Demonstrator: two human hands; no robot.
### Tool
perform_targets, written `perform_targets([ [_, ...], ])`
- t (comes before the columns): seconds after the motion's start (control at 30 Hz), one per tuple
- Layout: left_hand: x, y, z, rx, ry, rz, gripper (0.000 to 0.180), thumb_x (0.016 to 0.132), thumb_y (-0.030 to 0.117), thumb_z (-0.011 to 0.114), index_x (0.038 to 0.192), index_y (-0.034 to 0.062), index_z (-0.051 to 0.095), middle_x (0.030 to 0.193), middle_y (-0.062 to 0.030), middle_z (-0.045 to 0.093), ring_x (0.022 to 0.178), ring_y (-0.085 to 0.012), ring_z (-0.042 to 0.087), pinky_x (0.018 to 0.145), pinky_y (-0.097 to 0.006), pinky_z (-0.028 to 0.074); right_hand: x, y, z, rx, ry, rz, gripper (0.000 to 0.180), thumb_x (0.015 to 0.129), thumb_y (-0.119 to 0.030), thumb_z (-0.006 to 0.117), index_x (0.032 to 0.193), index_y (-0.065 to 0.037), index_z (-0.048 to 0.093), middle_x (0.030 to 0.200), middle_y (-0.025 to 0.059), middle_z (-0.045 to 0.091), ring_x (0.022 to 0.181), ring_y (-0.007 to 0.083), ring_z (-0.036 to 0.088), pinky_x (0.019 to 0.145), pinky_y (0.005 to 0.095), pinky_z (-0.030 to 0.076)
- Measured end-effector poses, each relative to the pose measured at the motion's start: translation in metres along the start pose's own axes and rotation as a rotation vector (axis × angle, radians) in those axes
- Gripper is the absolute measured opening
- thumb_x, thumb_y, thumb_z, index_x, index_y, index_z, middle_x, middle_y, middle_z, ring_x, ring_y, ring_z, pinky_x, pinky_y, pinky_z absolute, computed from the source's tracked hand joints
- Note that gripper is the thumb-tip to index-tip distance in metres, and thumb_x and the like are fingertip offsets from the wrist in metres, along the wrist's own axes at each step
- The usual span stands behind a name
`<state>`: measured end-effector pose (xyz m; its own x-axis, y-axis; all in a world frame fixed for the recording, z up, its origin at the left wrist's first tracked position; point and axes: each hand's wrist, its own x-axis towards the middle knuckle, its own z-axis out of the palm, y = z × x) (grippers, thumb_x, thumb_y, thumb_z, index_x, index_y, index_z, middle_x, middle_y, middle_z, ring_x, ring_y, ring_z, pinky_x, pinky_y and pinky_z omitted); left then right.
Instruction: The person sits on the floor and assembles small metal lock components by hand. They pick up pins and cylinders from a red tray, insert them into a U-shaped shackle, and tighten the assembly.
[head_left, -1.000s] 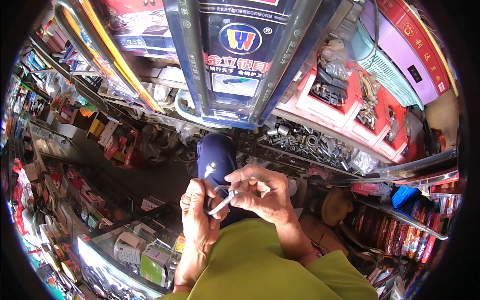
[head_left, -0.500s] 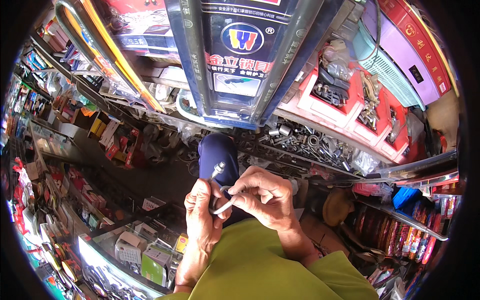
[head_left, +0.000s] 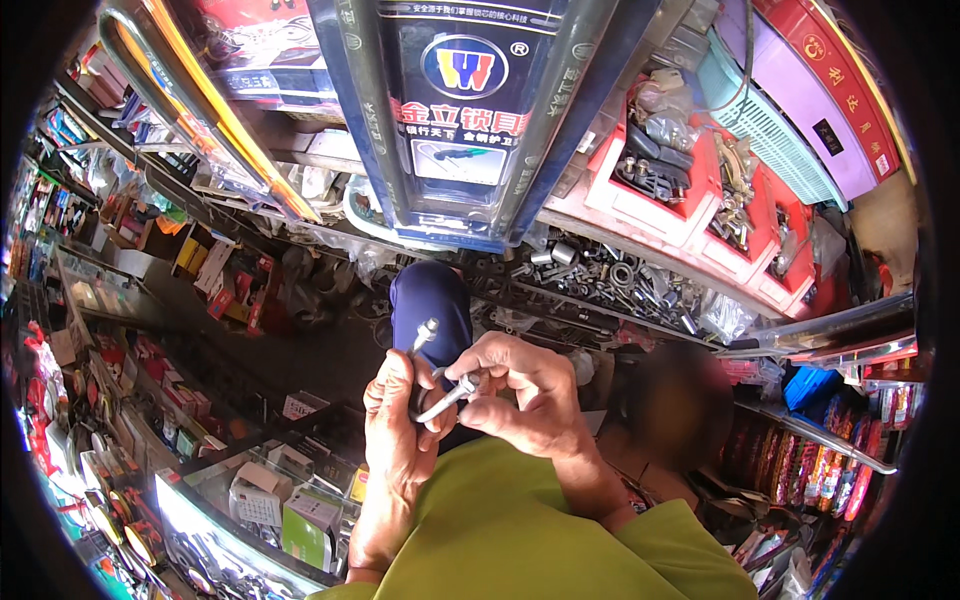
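In front of my lap my left hand [head_left: 393,425] is closed around a bent metal bolt [head_left: 436,409], thumb up. A nut-like fitting [head_left: 428,328] tops the bright shank that sticks up beyond that thumb; whether this is one piece with the curved part cannot be seen. The curved part reaches toward my right hand [head_left: 530,395], ending in a shiny, nut-like head. Thumb and fingertips of that hand close around this end from the right. My left fingers hide the middle of the bolt.
Red bins [head_left: 650,205] of metal parts stand at the far right, above a tray of loose hardware [head_left: 610,280]. A large blue packaged lock [head_left: 460,130] stands ahead. Close by on the right is another person [head_left: 680,405]. A glass case [head_left: 235,525] lies at lower left.
The curved end has turned, and its shiny head now shows between my right fingertips. Both hands have shifted slightly left. A person has come into sight on the right.
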<state>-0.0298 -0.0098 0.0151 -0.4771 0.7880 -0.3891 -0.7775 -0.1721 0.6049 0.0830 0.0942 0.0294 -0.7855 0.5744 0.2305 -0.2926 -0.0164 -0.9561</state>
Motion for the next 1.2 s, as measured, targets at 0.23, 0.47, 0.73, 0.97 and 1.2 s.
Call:
perform_targets([
  [0.23, 0.001, -0.003, -0.001, -0.024, -0.05, -0.004, 0.038, 0.103, 0.033, 0.042, 0.082, 0.0048, 0.054, 0.051, -0.003, 0.047, 0.034, -0.0078, 0.031, 0.037, -0.022, 0.029, 0.001, -0.007, 0.002, -0.017, 0.084, -0.003, 0.014, 0.087, 0.0, 0.066, 0.1, 0.006, 0.067, 0.094, 0.0103, 0.061, 0.078, 0.0124, 0.059, 0.064, 0.0228, 0.046],
  [0.47, 0.002, -0.004, -0.004, -0.078, -0.07, -0.055, 0.039, 0.103, 0.036, 0.041, 0.082, 0.0057, 0.053, 0.051, -0.0016, 0.044, 0.034, -0.0075, 0.029, 0.038, -0.022, 0.03, -0.003, 0.001, -0.009, 0.078, 0.01, -0.061, 0.023, 0.088, 0.001, 0.061, 0.111, 0.006, 0.065, 0.112, 0.0179, 0.059, 0.088, 0.0177, 0.061, 0.072, 0.0275, 0.051],
  [0.73, 0.002, -0.004, -0.003, -0.06, -0.078, -0.006, 0.038, 0.103, 0.034, 0.042, 0.082, 0.0045, 0.053, 0.05, -0.0024, 0.045, 0.034, -0.0077, 0.031, 0.038, -0.023, 0.029, -0.005, -0.005, 0.002, 0.024, 0.1, 0.115, 0.017, 0.088, 0.0, 0.065, 0.103, 0.006, 0.062, 0.091, 0.0087, 0.061, 0.072, 0.0097, 0.06, 0.064, 0.0231, 0.048],
  [0.97, 0.003, -0.003, -0.002, 0.01, -0.033, 0.062, 0.037, 0.103, 0.033, 0.043, 0.081, 0.0041, 0.053, 0.05, -0.003, 0.048, 0.035, -0.007, 0.034, 0.037, -0.022, 0.03, -0.002, -0.01, 0.001, -0.146, 0.109, 0.045, 0.014, 0.09, -0.005, 0.064, 0.1, 0.005, 0.065, 0.092, 0.0073, 0.06, 0.069, 0.0076, 0.057, 0.059, 0.0209, 0.046],
  [1.2, 0.002, -0.003, 0.0, 0.063, 0.006, 0.083, 0.039, 0.102, 0.034, 0.046, 0.078, 0.0042, 0.054, 0.051, -0.0021, 0.049, 0.035, -0.006, 0.035, 0.035, -0.02, 0.027, -0.007, -0.004, 0.0, -0.135, 0.146, 0.139, 0.014, 0.09, -0.008, 0.064, 0.1, 0.003, 0.065, 0.086, 0.0048, 0.059, 0.065, 0.0067, 0.055, 0.057, 0.0212, 0.044],
])
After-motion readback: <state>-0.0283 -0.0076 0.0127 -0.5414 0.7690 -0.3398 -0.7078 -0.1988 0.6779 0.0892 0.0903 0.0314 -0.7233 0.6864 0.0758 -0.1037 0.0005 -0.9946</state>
